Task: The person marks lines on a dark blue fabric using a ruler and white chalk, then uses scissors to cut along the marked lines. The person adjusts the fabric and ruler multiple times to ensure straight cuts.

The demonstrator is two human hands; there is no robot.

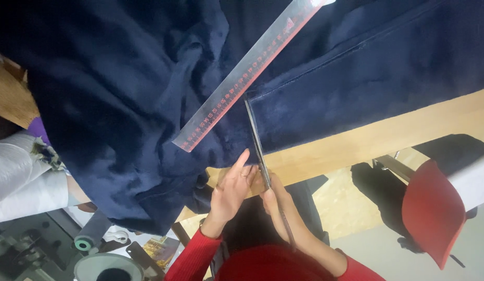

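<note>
Nearest the camera, red sleeves (192, 255) lead up to two bare hands at the edge of a light wooden table (387, 136). Left hand (230, 190) lies with fingers stretched out and loosely together, its fingertips resting on the hem of a dark navy fabric (122, 104) just left of the blades; it pinches nothing that can be seen. Right hand (275, 200) is closed around the handles of a pair of scissors (256, 143), though the handles themselves are hidden inside the grip. From that hand the long dark blades run up and away, nearly closed, their tips reaching the fabric's folded edge. Just beyond the tips a clear plastic ruler (250, 70) with red markings lies slantwise across the cloth, its lower end well left of the blades. Off to the right, below the table, stands a red chair (432, 211).
</note>
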